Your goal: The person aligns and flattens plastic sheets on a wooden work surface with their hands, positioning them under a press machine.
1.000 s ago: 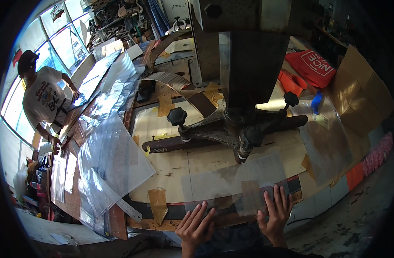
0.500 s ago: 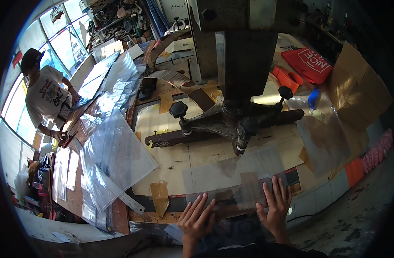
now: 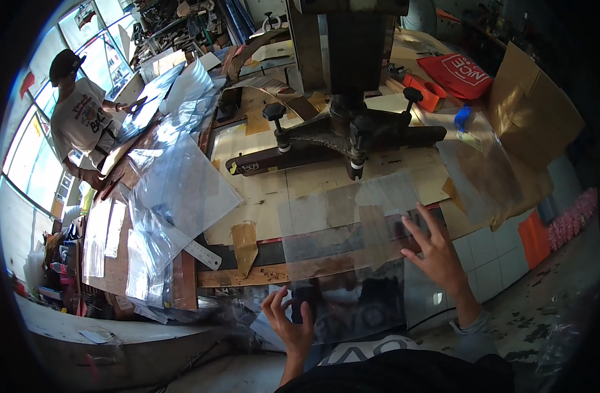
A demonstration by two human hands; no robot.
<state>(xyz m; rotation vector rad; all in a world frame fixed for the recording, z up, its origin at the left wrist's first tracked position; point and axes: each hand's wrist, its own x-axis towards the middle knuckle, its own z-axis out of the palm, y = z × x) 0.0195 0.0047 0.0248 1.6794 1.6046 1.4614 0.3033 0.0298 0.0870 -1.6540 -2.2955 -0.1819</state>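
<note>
A clear sheet [image 3: 333,252] lies over the counter [image 3: 218,278] edge, its near part hanging down. The left hand [image 3: 290,321] curls loosely by its left side — hold unclear; the right hand [image 3: 432,252] spreads wide, gripping nothing. Likely light, floppy, slippery — take 2 opposite edges.

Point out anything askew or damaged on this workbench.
On the left side, loose clear plastic sheets lie overlapping at uneven angles, with a flat silver metal ruler jutting past them. They look scattered rather than stacked; I see no clear damage.
</note>
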